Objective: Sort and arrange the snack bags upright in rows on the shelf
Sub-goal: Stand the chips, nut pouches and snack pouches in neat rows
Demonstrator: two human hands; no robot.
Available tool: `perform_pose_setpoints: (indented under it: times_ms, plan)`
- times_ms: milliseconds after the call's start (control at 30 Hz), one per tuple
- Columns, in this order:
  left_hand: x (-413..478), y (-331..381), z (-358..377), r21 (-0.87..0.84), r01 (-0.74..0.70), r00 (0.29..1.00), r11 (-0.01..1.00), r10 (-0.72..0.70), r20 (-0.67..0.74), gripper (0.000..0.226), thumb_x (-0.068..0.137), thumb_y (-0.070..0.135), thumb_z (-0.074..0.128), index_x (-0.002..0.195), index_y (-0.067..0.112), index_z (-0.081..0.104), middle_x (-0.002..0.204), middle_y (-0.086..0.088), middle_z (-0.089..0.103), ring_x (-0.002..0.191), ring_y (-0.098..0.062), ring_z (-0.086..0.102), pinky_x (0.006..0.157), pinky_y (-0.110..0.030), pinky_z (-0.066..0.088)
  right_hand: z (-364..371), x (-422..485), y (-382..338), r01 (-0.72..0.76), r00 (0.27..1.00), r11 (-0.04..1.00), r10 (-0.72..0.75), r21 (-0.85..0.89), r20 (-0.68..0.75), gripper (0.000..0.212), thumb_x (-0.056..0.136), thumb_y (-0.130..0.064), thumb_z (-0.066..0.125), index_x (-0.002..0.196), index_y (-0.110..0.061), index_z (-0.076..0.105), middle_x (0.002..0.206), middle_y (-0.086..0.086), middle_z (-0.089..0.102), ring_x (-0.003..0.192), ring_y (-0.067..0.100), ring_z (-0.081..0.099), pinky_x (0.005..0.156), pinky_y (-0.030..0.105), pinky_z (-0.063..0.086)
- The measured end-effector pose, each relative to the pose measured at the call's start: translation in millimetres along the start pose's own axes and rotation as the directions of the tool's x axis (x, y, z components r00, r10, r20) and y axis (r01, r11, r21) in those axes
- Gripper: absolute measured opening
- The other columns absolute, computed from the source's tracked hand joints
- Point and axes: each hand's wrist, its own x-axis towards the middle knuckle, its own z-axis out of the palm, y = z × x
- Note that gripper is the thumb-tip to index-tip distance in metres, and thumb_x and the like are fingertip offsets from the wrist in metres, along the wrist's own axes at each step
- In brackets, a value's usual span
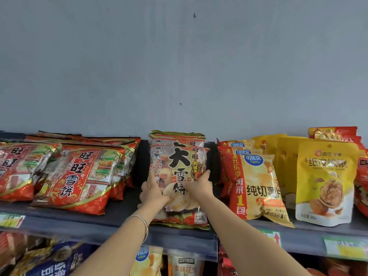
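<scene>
A big rice-cracker bag (179, 162) with large black characters stands upright at the middle of the top shelf (119, 220), with more bags of the same kind behind it. My left hand (153, 193) grips its lower left side. My right hand (199, 186) lies on its front at the right, fingers spread up along the bag's edge. Red rice-cracker bags (79, 176) lean in rows to the left. Yellow potato-chip bags (256, 184) stand to the right.
Yellow walnut pouches (326, 182) and red bags (362, 182) fill the shelf's right end. A dark gap separates the middle row from its neighbours on each side. Price tags (346, 248) hang on the shelf edge. A lower shelf holds more snack bags (55, 259). A grey wall rises behind.
</scene>
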Motion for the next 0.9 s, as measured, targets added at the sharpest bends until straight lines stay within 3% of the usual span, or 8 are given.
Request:
perform_pose_setpoints:
  times_ms: [200,300,400,500,600,767,900]
  plan:
    - [11.4,-6.9,-8.9,-0.065,-0.024,0.999,0.998,0.022,-0.036,0.106,0.079,0.043,0.07,0.149,0.033,-0.009,0.151,-0.011,0.015,0.13,-0.035,0.034,0.106,-0.052,0.033,10.3,-3.1,-1.1,0.042,0.999,0.997,-0.041,0.066,-0.009,0.106,0.084,-0.021,0.072,0.153,-0.02,-0.009,0.149,0.016,0.031,0.131,0.033,0.043,0.102,0.042,0.043]
    - [7.6,-10.2,-7.3,-0.028,-0.046,0.999,0.999,0.046,-0.014,0.104,0.08,0.037,0.07,0.15,0.031,-0.008,0.153,-0.009,0.013,0.131,-0.034,0.032,0.107,-0.05,0.033,14.0,-0.8,-0.7,0.025,1.0,0.999,-0.024,0.029,-0.007,0.103,0.086,-0.023,0.07,0.153,-0.02,-0.009,0.151,0.017,0.025,0.134,0.036,0.039,0.107,0.046,0.039]
    - [9.0,-11.6,-9.1,-0.051,-0.051,0.998,0.997,0.05,-0.026,0.101,0.08,0.045,0.068,0.149,0.034,-0.005,0.151,-0.008,0.014,0.131,-0.034,0.031,0.106,-0.05,0.032,11.1,-0.5,-4.5,0.067,0.997,0.992,-0.07,-0.105,-0.026,0.102,0.086,-0.028,0.069,0.153,-0.022,-0.008,0.152,0.016,0.021,0.136,0.039,0.031,0.109,0.051,0.035]
    - [18.1,-5.5,-20.7,-0.072,-0.059,0.993,0.996,0.051,-0.11,0.089,0.082,0.056,0.059,0.149,0.036,0.005,0.15,-0.007,0.019,0.132,-0.033,0.031,0.103,-0.05,0.031,7.1,0.7,-16.7,0.24,0.947,0.921,-0.291,-0.306,-0.135,0.087,0.088,-0.027,0.062,0.152,-0.024,0.005,0.151,0.013,0.022,0.137,0.037,0.027,0.108,0.05,0.036]
    - [39.1,7.5,-33.2,-0.115,-0.104,0.984,0.988,0.086,-0.155,0.078,0.086,0.049,0.058,0.148,0.031,0.013,0.151,-0.009,0.019,0.135,-0.033,0.027,0.104,-0.05,0.03,4.8,10.9,-39.1,0.357,0.873,0.832,-0.458,-0.425,-0.164,0.064,0.091,-0.026,0.057,0.147,-0.021,0.026,0.151,0.013,0.027,0.139,0.035,0.025,0.109,0.048,0.036]
    - [76.4,29.9,-49.1,-0.203,-0.19,0.973,0.961,0.157,-0.167,0.068,0.089,0.036,0.059,0.146,0.028,0.022,0.15,-0.012,0.02,0.134,-0.034,0.031,0.108,-0.051,0.032,-2.9,42.6,-74.9,0.341,0.794,0.711,-0.568,-0.616,-0.216,0.039,0.095,-0.03,0.047,0.133,-0.018,0.048,0.142,0.011,0.04,0.136,0.035,0.032,0.112,0.049,0.029]
    - [97.4,41.1,-57.4,-0.336,-0.232,0.963,0.913,0.168,-0.209,0.06,0.093,0.025,0.057,0.145,0.021,0.028,0.15,-0.012,0.023,0.134,-0.031,0.033,0.108,-0.043,0.032,-5.3,69.4,-101.5,0.406,0.73,0.587,-0.67,-0.701,-0.138,0.032,0.095,-0.029,0.048,0.125,-0.02,0.056,0.133,0.007,0.047,0.128,0.031,0.04,0.108,0.047,0.033]
